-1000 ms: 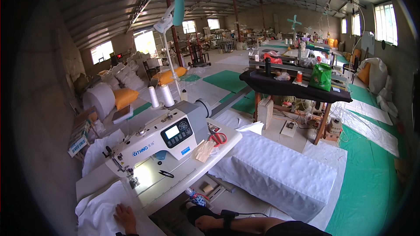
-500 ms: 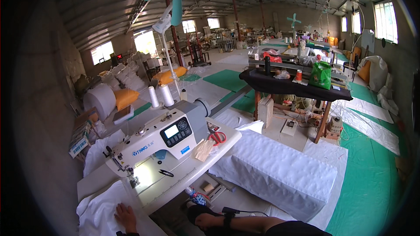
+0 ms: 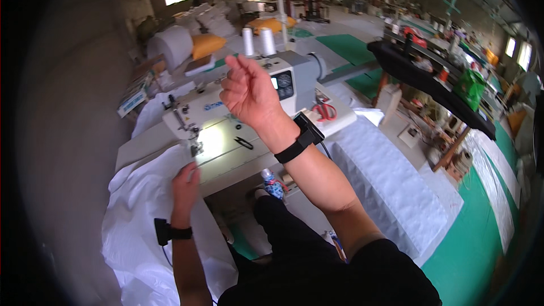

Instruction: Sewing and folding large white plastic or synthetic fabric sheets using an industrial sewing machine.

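at left, rumpled white sheeting [image 3: 136,209]

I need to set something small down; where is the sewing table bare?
A strip of the sewing table lies bare between the black snips and the front edge; a smaller patch lies right of the red-handled scissors. It is crowded at the left, with white fabric and the left hand.

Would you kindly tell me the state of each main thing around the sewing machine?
White fabric: rumpled
Left hand: near the fabric, contact unclear
Right hand: raised, seemingly empty
Sewing machine: work area lit
Screen: lit, partly hidden
Thread cones: upright
Scissors: lying down
Black snips: lying down
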`<state>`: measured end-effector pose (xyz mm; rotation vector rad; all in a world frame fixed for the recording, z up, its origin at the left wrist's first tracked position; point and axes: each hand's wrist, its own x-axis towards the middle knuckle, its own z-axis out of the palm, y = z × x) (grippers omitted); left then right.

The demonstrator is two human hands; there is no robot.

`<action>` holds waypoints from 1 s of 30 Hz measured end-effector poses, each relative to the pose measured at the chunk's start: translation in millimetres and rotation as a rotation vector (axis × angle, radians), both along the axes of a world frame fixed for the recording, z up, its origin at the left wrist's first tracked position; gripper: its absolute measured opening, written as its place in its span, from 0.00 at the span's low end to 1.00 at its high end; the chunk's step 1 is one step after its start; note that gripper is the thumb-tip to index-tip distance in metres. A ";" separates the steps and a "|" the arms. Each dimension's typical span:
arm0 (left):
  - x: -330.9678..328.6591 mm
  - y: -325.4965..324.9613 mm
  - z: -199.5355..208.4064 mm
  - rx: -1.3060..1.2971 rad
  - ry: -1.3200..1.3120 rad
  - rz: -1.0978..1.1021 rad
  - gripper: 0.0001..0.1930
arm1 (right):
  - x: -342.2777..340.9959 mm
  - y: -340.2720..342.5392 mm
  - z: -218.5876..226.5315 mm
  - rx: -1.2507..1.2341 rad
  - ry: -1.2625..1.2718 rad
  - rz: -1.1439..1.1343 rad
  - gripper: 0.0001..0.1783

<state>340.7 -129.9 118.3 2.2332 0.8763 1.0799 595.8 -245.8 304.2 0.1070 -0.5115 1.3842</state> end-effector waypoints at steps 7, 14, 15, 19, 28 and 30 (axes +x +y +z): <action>33.7 -127.5 117.3 0.368 -0.167 -0.213 0.07 | -52.6 22.3 18.3 -0.092 -0.559 -0.463 0.13; 43.0 -148.8 127.3 0.376 -0.189 -0.297 0.10 | -75.3 26.8 7.8 -0.004 -1.025 -0.707 0.12; 44.6 -150.7 127.2 0.365 -0.193 -0.289 0.10 | -75.9 28.8 6.4 0.017 -1.043 -0.757 0.11; 53.1 -159.0 128.4 0.388 -0.184 -0.346 0.10 | -75.8 36.0 -0.6 0.054 -1.173 -0.955 0.11; 68.9 -161.3 116.0 0.297 -0.221 -0.369 0.13 | -73.6 36.9 -11.0 0.100 -1.403 -1.373 0.13; 69.4 -160.0 113.4 0.303 -0.220 -0.379 0.12 | -74.0 35.6 -13.3 0.066 -1.521 -1.480 0.14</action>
